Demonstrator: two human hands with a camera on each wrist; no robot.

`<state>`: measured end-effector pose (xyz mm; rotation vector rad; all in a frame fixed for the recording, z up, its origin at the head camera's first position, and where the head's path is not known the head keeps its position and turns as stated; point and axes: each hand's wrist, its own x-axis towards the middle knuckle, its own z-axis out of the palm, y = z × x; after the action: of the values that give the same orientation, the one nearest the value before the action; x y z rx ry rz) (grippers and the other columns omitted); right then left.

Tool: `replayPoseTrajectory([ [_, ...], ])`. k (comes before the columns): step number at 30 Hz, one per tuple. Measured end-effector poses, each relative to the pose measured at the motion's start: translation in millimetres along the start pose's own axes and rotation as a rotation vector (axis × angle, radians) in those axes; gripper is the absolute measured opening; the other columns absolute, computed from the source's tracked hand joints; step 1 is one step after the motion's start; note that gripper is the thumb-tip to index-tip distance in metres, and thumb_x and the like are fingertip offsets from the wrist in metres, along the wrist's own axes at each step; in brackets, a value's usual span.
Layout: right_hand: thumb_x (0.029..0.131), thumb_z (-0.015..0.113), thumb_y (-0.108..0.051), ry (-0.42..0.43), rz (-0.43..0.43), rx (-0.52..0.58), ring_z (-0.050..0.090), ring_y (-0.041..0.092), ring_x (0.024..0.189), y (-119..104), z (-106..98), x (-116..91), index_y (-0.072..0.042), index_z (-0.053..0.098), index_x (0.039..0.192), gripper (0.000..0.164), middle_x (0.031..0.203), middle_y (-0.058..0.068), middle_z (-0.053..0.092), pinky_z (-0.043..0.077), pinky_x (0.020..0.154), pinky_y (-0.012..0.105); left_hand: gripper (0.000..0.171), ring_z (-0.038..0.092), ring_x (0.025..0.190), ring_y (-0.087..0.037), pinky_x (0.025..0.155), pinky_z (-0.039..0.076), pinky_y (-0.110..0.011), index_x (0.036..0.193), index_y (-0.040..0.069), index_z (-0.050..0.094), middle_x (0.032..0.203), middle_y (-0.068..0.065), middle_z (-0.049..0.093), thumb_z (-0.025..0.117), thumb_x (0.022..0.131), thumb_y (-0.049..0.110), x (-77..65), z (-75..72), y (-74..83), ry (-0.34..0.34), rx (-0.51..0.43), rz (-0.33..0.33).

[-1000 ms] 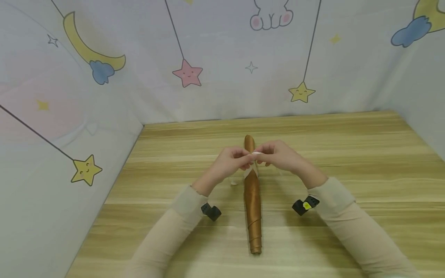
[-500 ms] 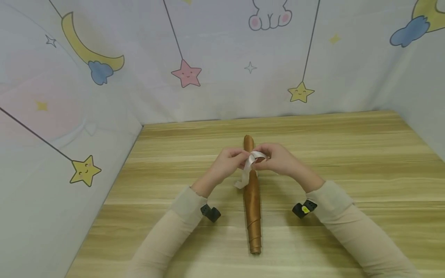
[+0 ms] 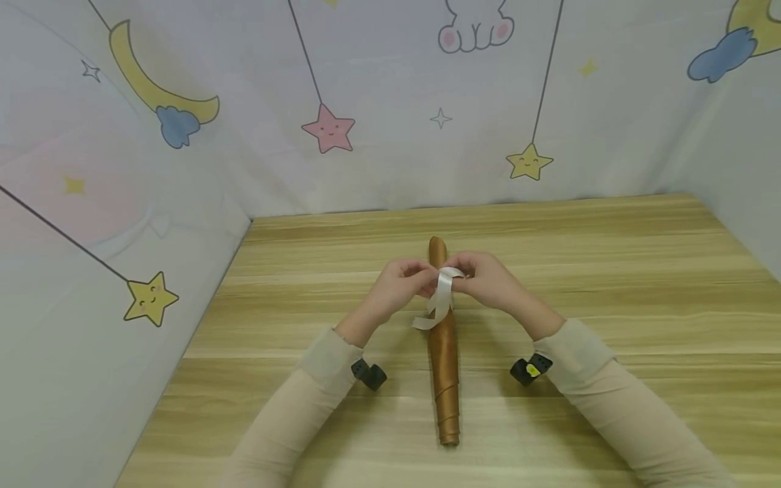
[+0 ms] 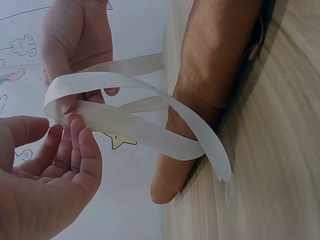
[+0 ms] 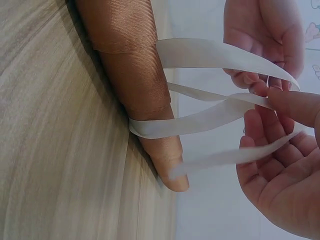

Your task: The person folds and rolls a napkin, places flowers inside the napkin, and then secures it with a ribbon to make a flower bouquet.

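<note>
A roll of shiny brown cloth (image 3: 445, 359) lies lengthwise on the table, its narrow end away from me. White ribbon (image 3: 444, 291) passes around it near that far end, as the right wrist view shows. Above the roll, my left hand (image 3: 396, 288) pinches the ribbon (image 4: 120, 125) with curled fingers. Opposite it, my right hand (image 3: 488, 281) grips the ribbon (image 5: 210, 117) between thumb and fingers. A loop stands up between the hands, and one loose, frayed end hangs down across the roll. The fingertips partly hide where the strands cross.
The wood-grain table (image 3: 305, 271) extends on both sides of the roll. White curtains (image 3: 390, 163) printed with stars and moons close off the back and sides. Small black cameras (image 3: 369, 374) sit at both wrists.
The ribbon, earlier mostly hidden at the fingertips, now shows a raised loop and a tail hanging toward the left. My right hand has shifted slightly down; the roll stays in place.
</note>
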<state>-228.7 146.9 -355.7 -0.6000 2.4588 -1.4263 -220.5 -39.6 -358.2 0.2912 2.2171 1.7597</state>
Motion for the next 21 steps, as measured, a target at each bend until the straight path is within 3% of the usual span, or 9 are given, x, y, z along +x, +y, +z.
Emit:
replayPoseTrajectory([
  [10,0.087,0.057,-0.016,-0.022,-0.022,-0.008,0.055,0.019,0.092,1.3,0.5,-0.3,-0.01,0.064,0.103,0.019,0.099,0.005,0.064,0.045,0.076,0.033,0.027,0.058,0.078,-0.019,0.079,0.049,-0.039,0.102,0.002,0.061,0.085,-0.006,0.061,0.056,0.088,0.025,-0.1,-0.5,2.0,-0.022,0.004,-0.017],
  [21,0.086,0.058,-0.017,-0.023,0.03,0.032,0.054,0.019,0.099,0.1,1.4,0.1,-0.011,0.062,0.101,0.017,0.106,0.004,0.061,0.044,0.082,0.036,0.018,0.058,0.071,-0.013,0.077,0.05,-0.041,0.091,0.002,0.063,0.077,-0.004,0.061,0.059,0.086,0.018,3.7,0.0,-4.5,-0.02,0.021,-0.015],
])
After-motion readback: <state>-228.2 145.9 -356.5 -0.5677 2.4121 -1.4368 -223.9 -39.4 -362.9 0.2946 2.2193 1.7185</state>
